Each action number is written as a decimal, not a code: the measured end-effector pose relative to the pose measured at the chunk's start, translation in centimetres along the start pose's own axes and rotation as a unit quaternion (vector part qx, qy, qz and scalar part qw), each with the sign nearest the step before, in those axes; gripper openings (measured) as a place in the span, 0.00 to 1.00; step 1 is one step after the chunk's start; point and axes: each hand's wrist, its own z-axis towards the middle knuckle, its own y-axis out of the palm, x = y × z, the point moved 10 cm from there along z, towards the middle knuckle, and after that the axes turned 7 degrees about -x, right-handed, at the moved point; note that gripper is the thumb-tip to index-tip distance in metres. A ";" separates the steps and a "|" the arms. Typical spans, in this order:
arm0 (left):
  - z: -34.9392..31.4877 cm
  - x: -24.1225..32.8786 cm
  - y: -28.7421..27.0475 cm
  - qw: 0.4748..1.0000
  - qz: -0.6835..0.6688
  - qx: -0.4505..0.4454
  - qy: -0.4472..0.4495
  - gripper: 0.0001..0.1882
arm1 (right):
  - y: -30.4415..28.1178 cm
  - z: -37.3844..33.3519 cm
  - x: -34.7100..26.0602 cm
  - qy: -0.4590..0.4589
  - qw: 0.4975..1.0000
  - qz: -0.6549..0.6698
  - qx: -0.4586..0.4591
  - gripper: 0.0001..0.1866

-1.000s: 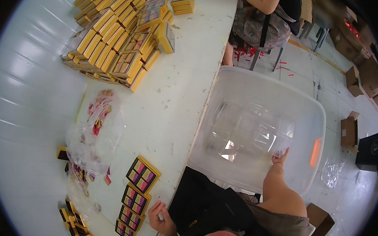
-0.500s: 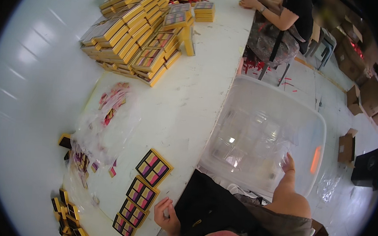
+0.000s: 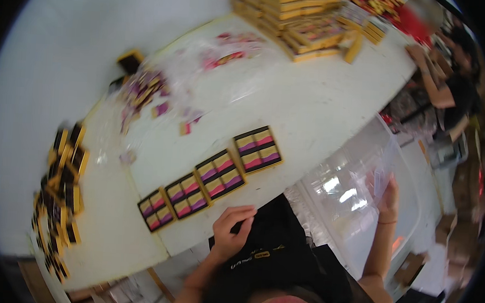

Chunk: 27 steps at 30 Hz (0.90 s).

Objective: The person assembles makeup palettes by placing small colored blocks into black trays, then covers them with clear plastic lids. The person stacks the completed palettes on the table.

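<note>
Boxes point(image 3: 220, 174) in a row on the counter point(image 3: 317, 111), four, look full but not covered. My right hand point(image 3: 388, 200) grips clear plastic point(image 3: 383, 175) over the tub point(image 3: 411, 220); my left hand point(image 3: 231, 233) is empty, half curled.

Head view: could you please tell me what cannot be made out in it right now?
In the head view:
Clear plastic piece in the right hand: exact shape lost to blur and its transparency.
Left hand: palm hidden by its own curled fingers.
Stacked yellow-sided boxes: top cut off by the picture's upper edge.
Loose clear plastic pieces in the translucent tub: count lost to glare and blur.
</note>
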 end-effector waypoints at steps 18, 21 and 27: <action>5.0 -14.4 -24.8 0.937 -0.153 0.227 -0.219 0.32 | 48.7 19.3 29.5 0.266 0.866 -0.198 -0.374 0.21; 4.0 -14.7 -26.9 0.942 -0.125 0.250 -0.188 0.31 | 48.4 18.9 23.7 0.133 0.891 -0.214 -0.379 0.19; -2.3 -9.6 -32.5 0.939 0.088 0.325 -0.070 0.18 | 45.4 7.8 11.0 -0.403 0.499 -0.660 -0.391 0.22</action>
